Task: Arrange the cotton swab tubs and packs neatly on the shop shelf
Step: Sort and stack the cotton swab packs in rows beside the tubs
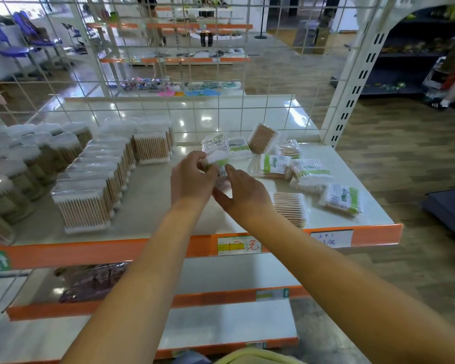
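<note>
Over the middle of the white shelf (pixel 153 195), my left hand (pixel 192 177) pinches a clear cotton swab pack (pixel 216 151) with a green label and holds it upright. My right hand (pixel 241 191) is beside it, its fingers straight and touching the pack's lower edge. Several square swab packs (pixel 90 190) stand in tidy rows on the left. Round swab tubs (pixel 24 164) fill the far left. Several loose green-labelled packs (pixel 310 174) lie scattered on the right, and one unlabelled pack (pixel 290 206) lies flat near the front.
A wire grid panel (pixel 195 74) backs the shelf. An orange price rail (pixel 168 248) with paper tags runs along the front edge. Lower shelves (pixel 221 327) sit below. A white upright post (pixel 352 82) stands at the right rear corner.
</note>
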Tool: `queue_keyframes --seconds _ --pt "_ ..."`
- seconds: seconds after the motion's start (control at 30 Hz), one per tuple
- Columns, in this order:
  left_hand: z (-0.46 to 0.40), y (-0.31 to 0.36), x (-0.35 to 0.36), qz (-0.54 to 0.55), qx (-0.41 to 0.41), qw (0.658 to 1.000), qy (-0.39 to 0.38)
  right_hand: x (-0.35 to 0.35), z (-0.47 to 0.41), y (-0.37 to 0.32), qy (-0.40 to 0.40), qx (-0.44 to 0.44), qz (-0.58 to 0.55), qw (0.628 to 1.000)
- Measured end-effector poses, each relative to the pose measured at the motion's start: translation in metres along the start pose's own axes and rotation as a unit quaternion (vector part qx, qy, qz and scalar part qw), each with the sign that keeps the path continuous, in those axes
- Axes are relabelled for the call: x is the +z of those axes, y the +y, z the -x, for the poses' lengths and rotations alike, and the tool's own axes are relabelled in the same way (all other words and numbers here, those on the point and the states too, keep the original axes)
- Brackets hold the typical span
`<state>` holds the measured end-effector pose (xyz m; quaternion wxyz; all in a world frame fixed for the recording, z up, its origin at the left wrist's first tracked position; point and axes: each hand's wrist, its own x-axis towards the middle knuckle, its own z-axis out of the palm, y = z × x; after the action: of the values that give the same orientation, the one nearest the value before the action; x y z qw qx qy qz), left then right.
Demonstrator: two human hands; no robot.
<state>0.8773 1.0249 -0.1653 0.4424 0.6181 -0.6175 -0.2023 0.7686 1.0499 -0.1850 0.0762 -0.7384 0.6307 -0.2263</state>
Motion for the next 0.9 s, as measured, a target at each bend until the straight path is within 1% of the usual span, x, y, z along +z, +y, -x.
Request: queue_keyframes --seconds 0.03,0.1,0.17,0.23,0.33,0.43,0.57,0.67,0.7,0.77,0.9 --pt "0.000 0.000 0.001 -0.008 -0.002 1.000 -0.001 -0.001 -0.002 -0.002 -0.014 0.017 0.000 1.000" --pt "0.001 0.000 0.002 -0.020 -0.003 1.000 -0.008 -0.002 -0.007 -0.008 -0.018 0.031 -0.004 0.999" --pt "0.003 -0.001 0.002 -0.027 0.004 0.999 -0.018 -0.003 -0.010 -0.015 -0.024 0.036 -0.008 0.999" --pt "0.003 -0.002 0.000 -0.030 0.022 0.999 -0.029 -0.003 -0.013 -0.017 -0.012 0.032 -0.026 0.999" --pt "-0.002 -0.005 -0.009 -0.025 0.039 0.997 -0.058 -0.001 -0.018 -0.014 0.029 0.019 -0.115 0.993" --pt "-0.013 -0.008 -0.024 -0.032 0.049 0.995 -0.081 0.005 -0.028 -0.010 0.056 0.046 -0.214 0.974" --pt "-0.033 -0.013 -0.047 -0.051 0.077 0.993 -0.074 0.015 -0.043 -0.012 0.046 0.093 -0.291 0.951" --pt "-0.051 -0.021 -0.066 -0.076 0.081 0.991 -0.074 0.024 -0.053 -0.020 0.044 0.148 -0.407 0.900" --pt "-0.058 -0.024 -0.073 -0.085 0.081 0.990 -0.072 0.028 -0.057 -0.022 0.044 0.165 -0.427 0.888" --pt "-0.068 -0.032 -0.085 -0.097 0.082 0.990 -0.067 0.038 -0.064 -0.025 0.039 0.183 -0.434 0.881" --pt "-0.082 -0.050 -0.111 -0.105 0.089 0.989 -0.060 0.058 -0.076 -0.032 0.031 0.206 -0.406 0.890"
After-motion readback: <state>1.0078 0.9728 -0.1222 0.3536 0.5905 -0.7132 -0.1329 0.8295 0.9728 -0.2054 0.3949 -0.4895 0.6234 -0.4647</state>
